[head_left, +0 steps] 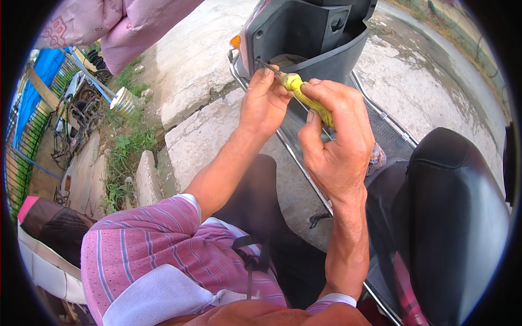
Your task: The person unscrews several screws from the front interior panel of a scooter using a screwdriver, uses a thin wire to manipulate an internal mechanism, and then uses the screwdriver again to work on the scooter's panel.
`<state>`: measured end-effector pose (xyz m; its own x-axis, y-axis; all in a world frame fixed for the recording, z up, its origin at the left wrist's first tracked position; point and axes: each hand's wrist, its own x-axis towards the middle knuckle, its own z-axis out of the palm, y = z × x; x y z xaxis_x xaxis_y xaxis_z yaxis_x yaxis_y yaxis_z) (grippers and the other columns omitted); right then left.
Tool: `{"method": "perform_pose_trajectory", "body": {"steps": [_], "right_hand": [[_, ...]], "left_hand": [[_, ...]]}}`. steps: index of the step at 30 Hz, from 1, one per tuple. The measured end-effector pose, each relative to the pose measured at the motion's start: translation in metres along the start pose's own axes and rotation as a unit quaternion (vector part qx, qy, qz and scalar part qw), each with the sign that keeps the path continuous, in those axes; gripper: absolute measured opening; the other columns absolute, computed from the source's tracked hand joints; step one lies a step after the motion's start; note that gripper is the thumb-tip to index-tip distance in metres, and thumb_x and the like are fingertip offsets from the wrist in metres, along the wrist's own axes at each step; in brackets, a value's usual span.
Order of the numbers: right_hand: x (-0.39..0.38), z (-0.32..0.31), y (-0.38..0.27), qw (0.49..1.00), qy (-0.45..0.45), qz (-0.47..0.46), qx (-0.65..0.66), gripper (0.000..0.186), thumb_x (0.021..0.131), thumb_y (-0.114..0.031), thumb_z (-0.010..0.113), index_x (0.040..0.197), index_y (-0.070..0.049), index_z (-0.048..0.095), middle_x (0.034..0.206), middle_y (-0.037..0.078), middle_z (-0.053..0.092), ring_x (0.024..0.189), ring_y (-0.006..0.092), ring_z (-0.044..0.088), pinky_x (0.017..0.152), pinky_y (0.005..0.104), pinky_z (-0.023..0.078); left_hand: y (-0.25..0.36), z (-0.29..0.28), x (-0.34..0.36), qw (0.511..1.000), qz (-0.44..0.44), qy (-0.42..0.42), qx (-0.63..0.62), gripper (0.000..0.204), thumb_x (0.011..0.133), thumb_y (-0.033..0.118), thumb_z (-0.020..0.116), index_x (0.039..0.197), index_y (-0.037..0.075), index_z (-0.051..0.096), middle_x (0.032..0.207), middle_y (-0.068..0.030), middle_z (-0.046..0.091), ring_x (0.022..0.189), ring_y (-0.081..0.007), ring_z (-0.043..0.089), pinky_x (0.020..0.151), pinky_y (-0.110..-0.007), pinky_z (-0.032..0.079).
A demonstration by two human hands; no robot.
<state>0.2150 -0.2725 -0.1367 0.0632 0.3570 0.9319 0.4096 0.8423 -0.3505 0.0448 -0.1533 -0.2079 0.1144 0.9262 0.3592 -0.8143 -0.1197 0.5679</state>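
Note:
My right hand (342, 136) is wrapped round the yellow handle of a screwdriver (294, 82), thumb and forefinger along the grip. Its thin dark shaft points up and left toward the grey front panel (321, 68) of a scooter. Close to the shaft, the fingers of my left hand (265, 103) are pinched together and steady it. The tip sits near the panel's left edge; whether it meets a screw is too small to tell. An orange turn signal (235, 41) shows just above.
A chrome side rail (304, 171) runs along the scooter's footboard, with the black seat (454, 217) at right. Pink cloth (136, 30) hangs at upper left. A white bucket (123, 101), weeds, and a green fence (27, 157) lie beyond the cracked concrete.

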Motion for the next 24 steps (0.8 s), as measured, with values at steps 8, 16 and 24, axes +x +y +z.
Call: {"method": "perform_pose_trajectory", "body": {"steps": [8,16,24], "right_hand": [[0.035,-0.009,-0.013,0.992,-0.057,0.029,-0.106,0.032,0.093,-0.002,0.07,0.126,-0.003,0.069,0.112,0.019,0.07,0.096,0.0377,0.072,0.082,0.0446,0.059],[0.046,-0.016,-0.007,0.978,-0.11,0.045,-0.173,0.037,0.095,-0.005,0.072,0.131,-0.006,0.067,0.108,0.019,0.072,0.094,0.0389,0.073,0.081,0.0463,0.059],[0.046,-0.006,-0.003,0.998,-0.052,0.004,-0.034,0.039,0.088,-0.005,0.077,0.127,-0.007,0.068,0.106,0.015,0.073,0.099,0.0338,0.073,0.084,0.0411,0.059]], "left_hand": [[-0.003,0.014,0.004,0.999,-0.029,0.031,0.019,0.018,0.115,0.024,0.053,0.116,0.008,0.061,0.101,-0.007,0.071,0.083,-0.0184,0.069,0.082,-0.037,0.059],[0.002,0.018,-0.001,0.997,-0.008,0.064,0.039,0.016,0.115,0.023,0.054,0.118,0.01,0.063,0.097,-0.0058,0.07,0.079,-0.0148,0.067,0.082,-0.039,0.059],[-0.001,0.012,0.005,0.998,-0.022,0.045,0.028,0.015,0.115,0.025,0.054,0.116,0.012,0.062,0.097,-0.0032,0.071,0.08,-0.0145,0.068,0.081,-0.037,0.058]]}}
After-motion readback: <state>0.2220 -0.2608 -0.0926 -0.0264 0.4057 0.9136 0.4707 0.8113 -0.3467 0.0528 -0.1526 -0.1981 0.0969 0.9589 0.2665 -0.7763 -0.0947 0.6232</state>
